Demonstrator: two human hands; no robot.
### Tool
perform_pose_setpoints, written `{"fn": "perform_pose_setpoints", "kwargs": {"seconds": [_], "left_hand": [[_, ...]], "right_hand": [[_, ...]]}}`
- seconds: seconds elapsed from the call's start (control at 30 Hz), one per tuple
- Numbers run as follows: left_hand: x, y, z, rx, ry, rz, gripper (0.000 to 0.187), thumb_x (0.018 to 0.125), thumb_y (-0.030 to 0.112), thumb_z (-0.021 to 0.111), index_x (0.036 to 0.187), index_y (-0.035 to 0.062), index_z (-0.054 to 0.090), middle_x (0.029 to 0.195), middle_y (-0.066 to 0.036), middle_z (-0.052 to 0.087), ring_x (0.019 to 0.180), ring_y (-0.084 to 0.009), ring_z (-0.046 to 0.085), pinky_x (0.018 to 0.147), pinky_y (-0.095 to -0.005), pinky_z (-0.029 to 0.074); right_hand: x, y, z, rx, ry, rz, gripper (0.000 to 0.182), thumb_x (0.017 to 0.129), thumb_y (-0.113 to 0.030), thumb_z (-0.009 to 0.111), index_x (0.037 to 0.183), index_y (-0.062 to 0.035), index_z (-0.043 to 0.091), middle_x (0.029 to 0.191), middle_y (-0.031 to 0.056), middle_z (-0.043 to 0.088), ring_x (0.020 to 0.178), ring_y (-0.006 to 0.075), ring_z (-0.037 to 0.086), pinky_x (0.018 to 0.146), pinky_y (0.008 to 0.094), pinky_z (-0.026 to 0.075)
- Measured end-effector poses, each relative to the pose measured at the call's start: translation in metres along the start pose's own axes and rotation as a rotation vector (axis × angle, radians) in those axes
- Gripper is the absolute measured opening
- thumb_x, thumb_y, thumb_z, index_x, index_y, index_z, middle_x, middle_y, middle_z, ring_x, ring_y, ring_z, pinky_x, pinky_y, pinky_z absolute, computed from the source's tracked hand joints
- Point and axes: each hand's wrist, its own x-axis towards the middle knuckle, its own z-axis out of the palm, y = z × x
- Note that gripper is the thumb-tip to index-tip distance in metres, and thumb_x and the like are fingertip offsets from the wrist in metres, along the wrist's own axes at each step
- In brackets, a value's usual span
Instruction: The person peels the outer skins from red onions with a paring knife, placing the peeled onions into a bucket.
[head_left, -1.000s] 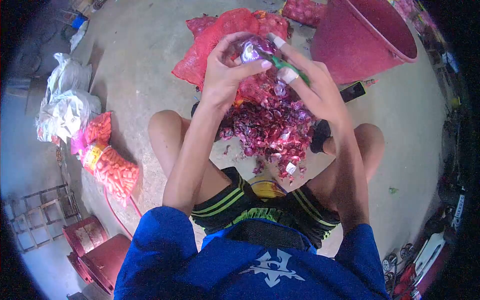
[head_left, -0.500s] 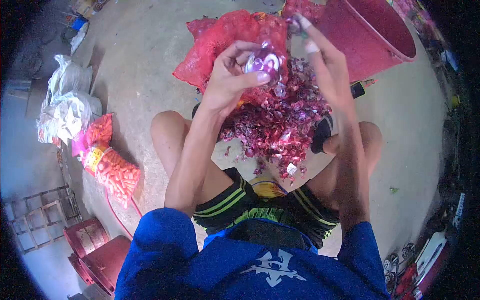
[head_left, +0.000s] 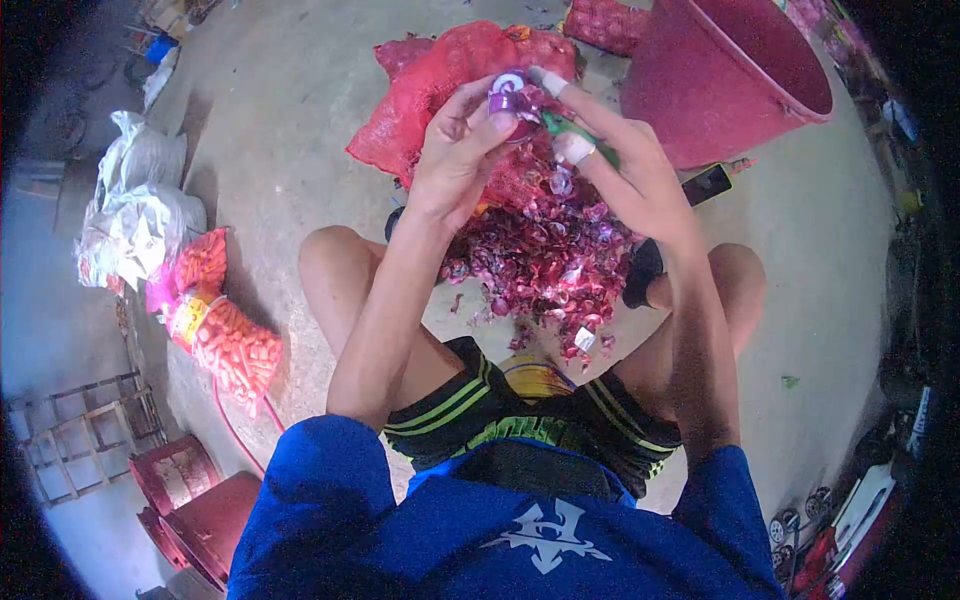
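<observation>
My left hand (head_left: 452, 165) is closed around a red onion (head_left: 505, 100), whose pale cut face shows toward the top. Fingers of my right hand (head_left: 640, 170), with white tape on some of them, are closed on a small knife (head_left: 570, 128). Only its green handle shows clearly; the blade cannot be made out. A strip of purple skin lies between the two hands, right by the onion. Beneath them a heap of onion skins (head_left: 550, 265) is spread on the floor between my feet.
A red mesh sack of onions (head_left: 430, 90) lies just beyond my hands. To its right stands a large red tub (head_left: 690, 110), with a phone (head_left: 708, 184) on the floor below it. On the left are white sacks (head_left: 150, 230) and a bag of carrots (head_left: 235, 345).
My right hand has come down and left, bringing the green-handled knife up to the onion. The left hand has lifted slightly, still holding the onion.
</observation>
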Motion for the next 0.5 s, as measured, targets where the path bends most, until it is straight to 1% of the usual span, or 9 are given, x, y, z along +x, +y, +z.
{"fn": "perform_pose_setpoints", "kwargs": {"seconds": [0.07,0.17,0.23,0.3,0.33,0.37,0.4,0.47,0.5], "left_hand": [[0.001,0.0,0.0,-0.012,-0.016,-0.01,0.051,0.094,0.014,0.079,0.139,0.0049,0.058,0.124,-0.005,0.07,0.114,-0.0169,0.068,0.099,-0.0351,0.058],[0.007,-0.005,-0.008,-0.035,0.015,-0.058,0.046,0.094,0.017,0.078,0.135,0.0049,0.06,0.122,-0.007,0.071,0.112,-0.0181,0.069,0.099,-0.0376,0.058],[0.006,-0.005,-0.011,-0.057,-0.172,-0.019,0.044,0.095,0.021,0.078,0.132,0.005,0.061,0.12,-0.009,0.071,0.11,-0.0191,0.07,0.1,-0.0391,0.058],[0.0,-0.007,-0.006,-0.052,-0.162,-0.031,0.046,0.094,0.023,0.079,0.133,0.0049,0.061,0.119,-0.009,0.071,0.109,-0.0195,0.071,0.1,-0.0395,0.059],[-0.002,-0.007,-0.002,-0.046,-0.144,-0.044,0.048,0.094,0.024,0.079,0.133,0.0047,0.06,0.119,-0.01,0.071,0.109,-0.0199,0.071,0.099,-0.0399,0.059],[-0.001,-0.008,0.0,-0.045,-0.142,-0.044,0.048,0.094,0.024,0.079,0.133,0.0047,0.06,0.119,-0.01,0.071,0.109,-0.0199,0.071,0.099,-0.0399,0.059],[0.001,-0.008,0.001,-0.012,-0.129,-0.041,0.05,0.095,0.029,0.078,0.135,0.0062,0.059,0.123,-0.008,0.07,0.111,-0.0194,0.07,0.101,-0.0409,0.058],[0.002,-0.007,-0.001,0.023,-0.114,-0.035,0.052,0.096,0.034,0.076,0.137,0.0078,0.058,0.128,-0.005,0.068,0.114,-0.019,0.069,0.102,-0.0419,0.057],[0.002,-0.006,-0.001,0.022,-0.059,-0.021,0.05,0.096,0.026,0.077,0.138,0.007,0.057,0.127,-0.006,0.069,0.114,-0.0194,0.069,0.1,-0.041,0.058]], "right_hand": [[0.001,0.0,0.001,-0.055,-0.014,0.021,0.051,0.101,-0.016,0.061,0.15,-0.0067,0.054,0.131,0.0172,0.07,0.117,0.0363,0.07,0.099,0.0368,0.052],[0.003,0.006,0.004,-0.088,0.075,-0.074,0.045,0.103,-0.014,0.058,0.146,-0.0059,0.058,0.132,0.0167,0.071,0.12,0.0312,0.07,0.101,0.0362,0.051],[0.006,0.008,0.003,-0.037,0.265,0.069,0.041,0.105,-0.014,0.056,0.145,-0.0054,0.06,0.134,0.0155,0.071,0.119,0.0239,0.069,0.103,0.0352,0.05],[0.008,0.013,-0.008,-0.017,0.27,0.102,0.041,0.106,-0.015,0.055,0.145,-0.0055,0.06,0.135,0.0149,0.07,0.12,0.0213,0.067,0.104,0.0349,0.049],[0.009,0.014,-0.01,0.008,0.271,0.137,0.041,0.106,-0.016,0.055,0.146,-0.0056,0.059,0.136,0.0143,0.07,0.121,0.0186,0.065,0.105,0.0346,0.049],[0.004,0.011,-0.012,0.136,0.202,0.284,0.046,0.105,-0.016,0.055,0.15,-0.0064,0.055,0.138,0.014,0.068,0.124,0.0183,0.064,0.105,0.0352,0.048],[0.0,0.009,-0.011,0.139,0.199,0.283,0.046,0.105,-0.016,0.055,0.15,-0.0064,0.055,0.138,0.014,0.068,0.124,0.0183,0.064,0.105,0.0352,0.048],[-0.005,0.007,-0.01,0.215,-0.01,0.224,0.053,0.104,-0.017,0.057,0.155,-0.0074,0.049,0.14,0.0126,0.068,0.124,0.019,0.064,0.104,0.0359,0.049],[-0.006,0.003,-0.005,0.138,0.019,0.089,0.058,0.102,-0.018,0.06,0.157,-0.008,0.045,0.139,0.0138,0.068,0.121,0.0224,0.068,0.101,0.0375,0.051]]}}
